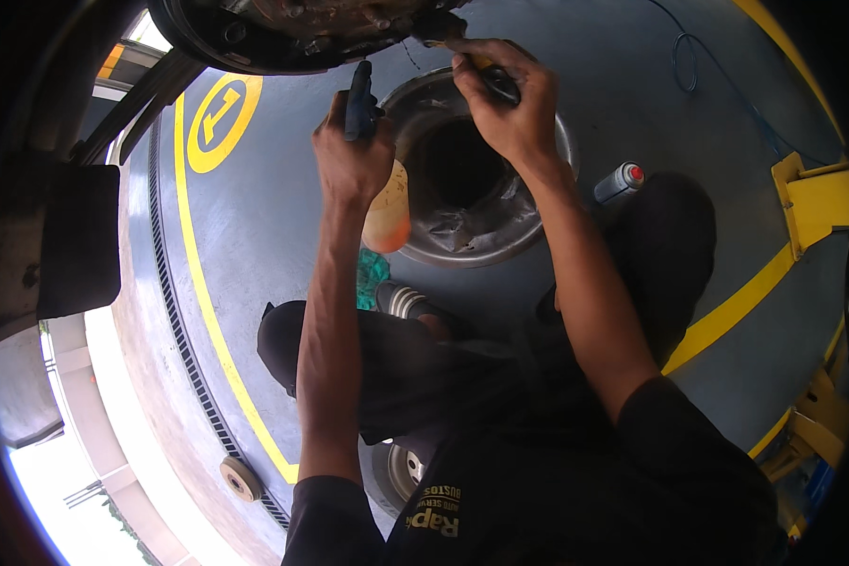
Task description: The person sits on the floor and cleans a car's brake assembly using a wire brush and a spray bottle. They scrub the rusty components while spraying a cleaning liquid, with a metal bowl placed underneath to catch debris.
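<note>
My left hand is wrapped round the neck of a spray bottle with a dark trigger head and orange liquid low in its translucent body. The nozzle points up towards the dark, dirty underside of a round wheel brake assembly at the top. My right hand is closed round the dark and yellow handle of a brush. Its dark bristle end is at the lower right edge of the assembly; exact contact is hard to make out. Below my hands lies a round metal part, like a wheel rim, with a dark central opening.
An aerosol can with a red top lies beside my right knee. A green cloth is near my sandalled foot. At right stands a yellow metal bracket, with a thin blue hose beyond. A floor grate runs along the left.
</note>
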